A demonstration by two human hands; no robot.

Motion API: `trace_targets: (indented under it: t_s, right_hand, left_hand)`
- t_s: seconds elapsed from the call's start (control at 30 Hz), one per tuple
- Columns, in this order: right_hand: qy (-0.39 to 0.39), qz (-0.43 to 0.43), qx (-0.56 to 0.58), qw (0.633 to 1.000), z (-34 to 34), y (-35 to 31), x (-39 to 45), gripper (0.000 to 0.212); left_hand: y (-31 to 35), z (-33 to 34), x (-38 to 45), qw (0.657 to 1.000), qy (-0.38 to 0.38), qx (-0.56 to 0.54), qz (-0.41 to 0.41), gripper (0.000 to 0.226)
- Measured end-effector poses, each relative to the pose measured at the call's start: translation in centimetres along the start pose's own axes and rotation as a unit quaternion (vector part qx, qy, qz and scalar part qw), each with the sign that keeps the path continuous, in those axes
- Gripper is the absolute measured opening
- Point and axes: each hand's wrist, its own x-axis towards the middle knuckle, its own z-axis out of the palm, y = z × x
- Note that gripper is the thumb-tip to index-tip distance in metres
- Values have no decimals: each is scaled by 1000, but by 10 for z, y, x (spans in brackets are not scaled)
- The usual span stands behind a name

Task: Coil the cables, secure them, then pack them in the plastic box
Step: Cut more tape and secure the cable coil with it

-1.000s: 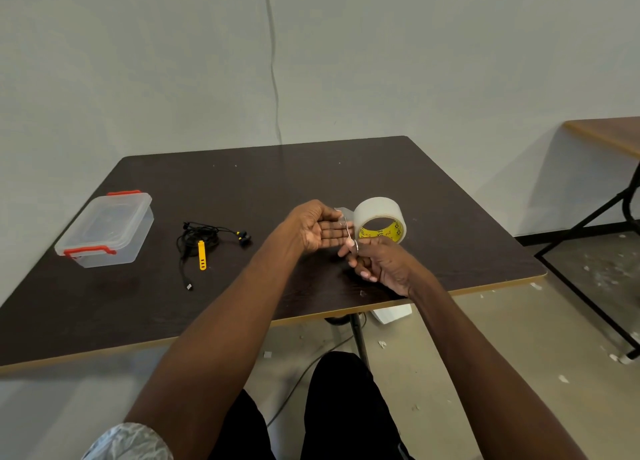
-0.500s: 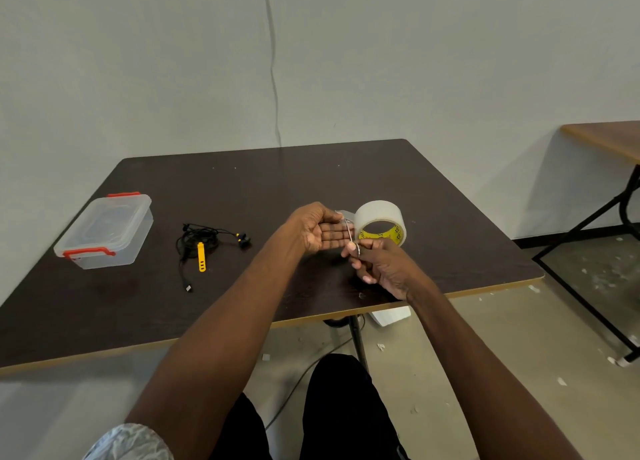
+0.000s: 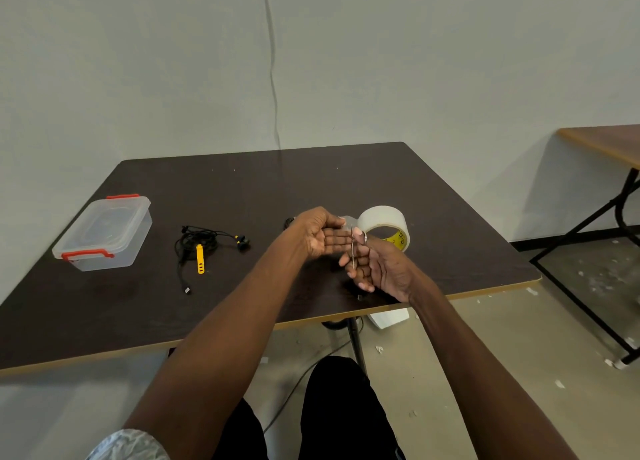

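both arms outstretched; left hand (image 3: 320, 236) palm up, right hand (image 3: 377, 265) fingers curled

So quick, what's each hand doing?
Left hand: fingers pinch a strip of clear tape.
Right hand: fingers grip small scissors.

Both hands are up over the near right part of the dark table (image 3: 311, 179): the left hand (image 3: 320, 234) pinches the loose end of clear tape coming off the tape roll (image 3: 384, 225), and the right hand (image 3: 379, 269) holds small scissors (image 3: 353, 250) upright with the blades just beside the left fingers. The roll stands on edge right behind the hands. Over toward the left edge sits a clear plastic box (image 3: 104, 234) with red latches and its lid on, and between it and the hands lies a black cable bundle (image 3: 204, 243) with a yellow strap (image 3: 200, 258).
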Motion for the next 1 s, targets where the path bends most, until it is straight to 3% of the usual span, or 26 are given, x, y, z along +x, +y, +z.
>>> trace_targets:
  t_s: [0.1, 0.3, 0.47, 0.83, 1.0]
  right_hand:
    - [-8, 12, 2, 1000, -2, 3, 0, 64]
    - [1, 2, 4, 1000, -3, 4, 1, 45]
    - [17, -3, 4, 1000, 2, 2, 0, 50]
    - [52, -21, 4, 998, 1, 4, 1, 33]
    - [76, -41, 13, 996, 4, 4, -3, 36]
  left_hand:
    - [1, -1, 0, 1000, -1, -4, -1, 13]
    - [2, 0, -2, 1000, -17, 12, 0, 12]
    - [1, 1, -2, 1000, -19, 8, -2, 12]
    - [0, 2, -1, 1000, -22, 3, -3, 12]
    - [2, 2, -2, 1000, -22, 20, -4, 13]
